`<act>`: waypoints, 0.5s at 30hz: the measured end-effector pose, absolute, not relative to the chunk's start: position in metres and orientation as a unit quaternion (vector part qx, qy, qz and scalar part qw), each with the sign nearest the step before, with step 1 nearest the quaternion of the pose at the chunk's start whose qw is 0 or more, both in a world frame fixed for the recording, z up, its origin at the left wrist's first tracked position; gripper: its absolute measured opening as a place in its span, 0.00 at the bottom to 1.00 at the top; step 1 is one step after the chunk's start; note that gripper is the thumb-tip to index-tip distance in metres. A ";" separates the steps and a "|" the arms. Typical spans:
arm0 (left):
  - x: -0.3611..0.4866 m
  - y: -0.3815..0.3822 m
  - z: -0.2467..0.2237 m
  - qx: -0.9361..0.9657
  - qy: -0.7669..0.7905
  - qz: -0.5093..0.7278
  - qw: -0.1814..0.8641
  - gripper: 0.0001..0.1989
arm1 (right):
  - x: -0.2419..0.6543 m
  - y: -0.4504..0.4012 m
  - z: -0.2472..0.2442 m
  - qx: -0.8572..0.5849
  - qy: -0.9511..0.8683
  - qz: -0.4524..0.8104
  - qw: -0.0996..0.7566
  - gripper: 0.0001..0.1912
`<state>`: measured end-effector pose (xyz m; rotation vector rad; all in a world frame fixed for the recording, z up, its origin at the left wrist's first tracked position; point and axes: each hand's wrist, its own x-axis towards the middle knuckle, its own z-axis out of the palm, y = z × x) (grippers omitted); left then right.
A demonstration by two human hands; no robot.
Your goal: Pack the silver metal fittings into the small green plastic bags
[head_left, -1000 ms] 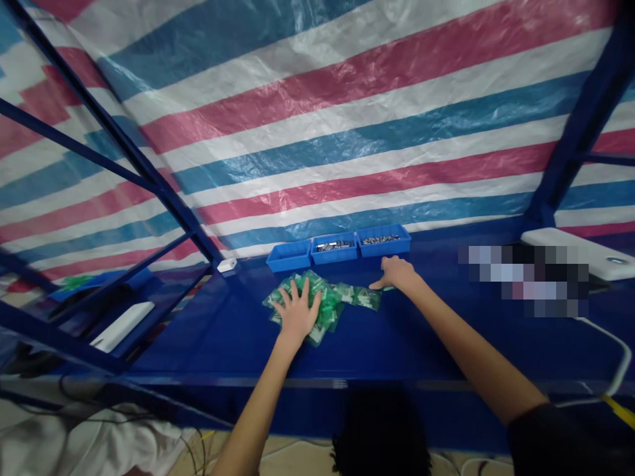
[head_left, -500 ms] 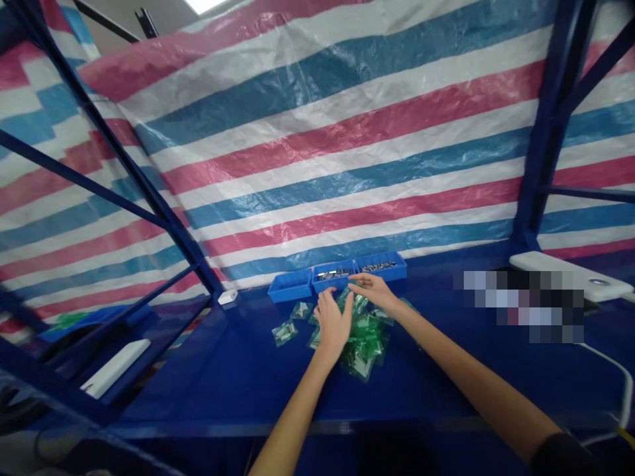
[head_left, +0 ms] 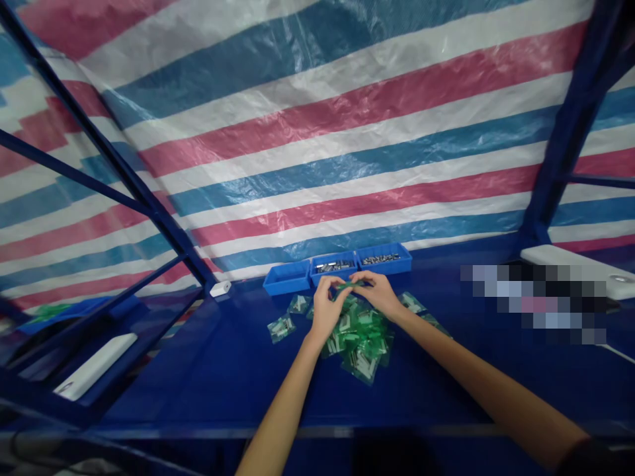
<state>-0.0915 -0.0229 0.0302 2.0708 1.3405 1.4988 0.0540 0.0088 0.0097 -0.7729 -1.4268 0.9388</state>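
My left hand and my right hand meet above a pile of small green-tinted plastic bags, several of which show pale and metallic parts inside. Both hands have their fingers bent in a pinch. Between the fingertips is a small green plastic bag, mostly covered by the fingers. Just beyond the hands stands a blue bin of small metal parts. One loose bag lies left of the pile, and another bag lies to its right.
A second blue bin holds small metal pieces; a blue bin at the left shows no contents. A white adapter-like block sits near the left post. White elongated devices flank the blue table. Striped sheeting hangs behind.
My hands, apart with fingers spread before, have come together and closed on a small green bag. The camera view has shifted slightly.
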 end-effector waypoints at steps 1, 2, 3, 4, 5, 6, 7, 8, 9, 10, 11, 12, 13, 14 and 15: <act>-0.092 -0.025 0.032 0.728 0.450 0.504 0.114 0.06 | 0.056 0.009 0.010 -0.337 -0.616 0.385 0.599 0.08; -0.093 -0.027 0.034 0.744 0.441 0.492 0.101 0.06 | 0.058 0.009 0.010 -0.341 -0.622 0.368 0.601 0.07; -0.094 -0.028 0.036 0.756 0.434 0.483 0.088 0.07 | 0.059 0.009 0.011 -0.344 -0.632 0.353 0.599 0.06; -0.095 -0.029 0.037 0.762 0.431 0.477 0.078 0.09 | 0.060 0.008 0.012 -0.346 -0.643 0.338 0.593 0.07; -0.096 -0.030 0.038 0.764 0.433 0.473 0.072 0.09 | 0.060 0.007 0.012 -0.347 -0.655 0.327 0.586 0.08; -0.097 -0.030 0.038 0.760 0.441 0.472 0.071 0.10 | 0.060 0.006 0.013 -0.349 -0.664 0.320 0.579 0.08; -0.100 -0.030 0.039 0.747 0.456 0.478 0.075 0.09 | 0.059 0.005 0.013 -0.354 -0.669 0.318 0.572 0.07; -0.103 -0.028 0.039 0.725 0.475 0.491 0.082 0.08 | 0.059 0.004 0.013 -0.363 -0.671 0.318 0.563 0.06; -0.107 -0.025 0.040 0.697 0.495 0.511 0.087 0.09 | 0.058 0.003 0.014 -0.375 -0.673 0.317 0.553 0.08; -0.114 -0.021 0.041 0.663 0.515 0.536 0.089 0.11 | 0.057 0.002 0.015 -0.387 -0.677 0.312 0.544 0.12; -0.122 -0.016 0.043 0.627 0.533 0.563 0.083 0.13 | 0.057 0.001 0.016 -0.396 -0.685 0.302 0.532 0.15; -0.132 -0.009 0.046 0.594 0.548 0.584 0.071 0.15 | 0.057 0.000 0.018 -0.404 -0.696 0.285 0.520 0.16; -0.143 -0.001 0.049 0.566 0.564 0.600 0.054 0.17 | 0.058 -0.001 0.020 -0.412 -0.709 0.265 0.508 0.16; -0.156 0.008 0.052 0.544 0.576 0.610 0.031 0.17 | 0.059 -0.003 0.023 -0.420 -0.720 0.243 0.496 0.15; -0.168 0.018 0.055 0.535 0.588 0.607 0.014 0.18 | 0.061 -0.004 0.026 -0.432 -0.729 0.222 0.483 0.13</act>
